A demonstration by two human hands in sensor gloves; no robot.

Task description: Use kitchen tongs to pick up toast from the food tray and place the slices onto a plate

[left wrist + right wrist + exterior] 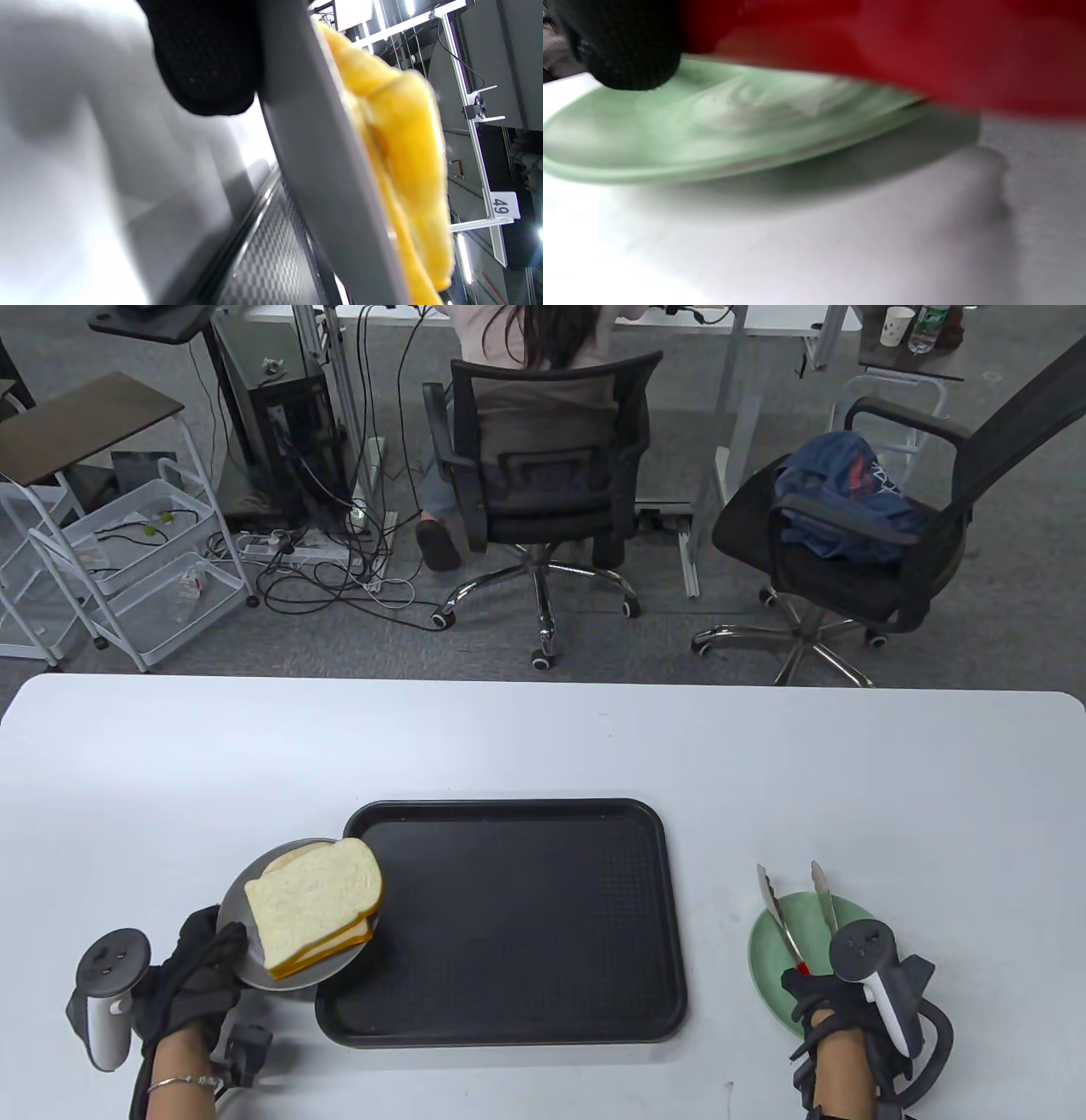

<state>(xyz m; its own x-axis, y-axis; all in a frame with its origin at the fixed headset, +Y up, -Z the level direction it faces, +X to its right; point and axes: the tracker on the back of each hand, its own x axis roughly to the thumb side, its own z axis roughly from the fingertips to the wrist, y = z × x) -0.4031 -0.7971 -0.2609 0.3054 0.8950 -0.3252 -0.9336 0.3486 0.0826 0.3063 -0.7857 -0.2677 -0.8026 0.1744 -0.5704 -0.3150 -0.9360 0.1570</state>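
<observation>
From the table view, my left hand (199,976) grips the rim of the grey plate (246,950), which carries the toast slices (314,903) and overlaps the corner of the black food tray (509,925). The tray looks bare. My right hand (836,1010) holds the kitchen tongs (797,908) by their red handle, tips apart, over the green plate (768,959) on the white surface (543,746).

In the left wrist view, one of my fingers (208,63) presses on the plate edge, and the toast crust lies just beyond it, tilted.

In the right wrist view I cannot tell how my fingers lie; only one fingertip shows.

I think the slices may slide off if my left grip tilts more.
</observation>
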